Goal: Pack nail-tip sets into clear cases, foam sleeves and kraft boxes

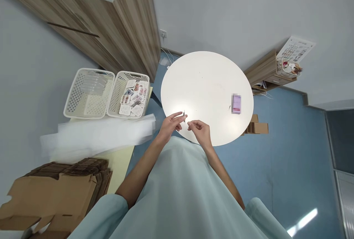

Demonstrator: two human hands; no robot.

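Note:
Over the near edge of the round white table (204,80), my left hand (170,126) pinches a small thin flat piece (184,117), seen almost edge-on, so its kind does not show. Just to the right, my right hand (201,131) has thumb and forefinger pressed together. Its fingertips are close to the flat piece, and whether they hold anything is too small to see. A purple packet (236,104), blurred in the picture, lies at the table's right side, apart from both hands.
At left stand two white baskets, one (69,102) with clear plastic trays, another (113,101) with several printed cards. White sheets (107,136) and flattened cardboard boxes (49,194) lie nearer me. A wooden cabinet (132,21) rises behind; small brown boxes (260,127) sit right of the table.

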